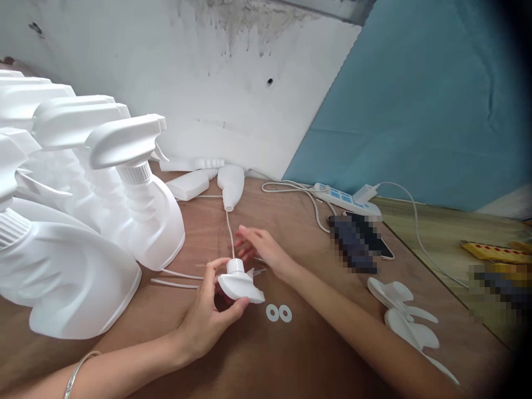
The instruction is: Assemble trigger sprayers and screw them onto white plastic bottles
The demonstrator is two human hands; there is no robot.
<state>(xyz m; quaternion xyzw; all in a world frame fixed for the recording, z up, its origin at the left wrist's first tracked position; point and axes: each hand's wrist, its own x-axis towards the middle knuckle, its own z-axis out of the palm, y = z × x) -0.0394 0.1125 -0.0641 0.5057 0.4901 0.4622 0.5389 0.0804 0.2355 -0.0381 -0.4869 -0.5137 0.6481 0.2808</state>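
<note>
My left hand [211, 313] grips a white trigger spray head [241, 285], turned over so that its ribbed collar faces away from me. A thin white dip tube [230, 235] rises from the collar towards a bottle's neck. My right hand [261, 249] is just beyond and to the right of the collar, fingers apart, partly bent, with nothing visible in them. Two flat white ring washers [278, 313] lie on the brown table near the spray head. Loose white tubes [174, 284] lie left of my left hand.
Several assembled white spray bottles [149, 221] stand at the left. Bottles without heads [231, 185] lie by the wall. At the right are a power strip [347, 199] with cables, phones [353, 244] and more white spray heads [411, 327]. A teal sheet [415, 111] covers the back right.
</note>
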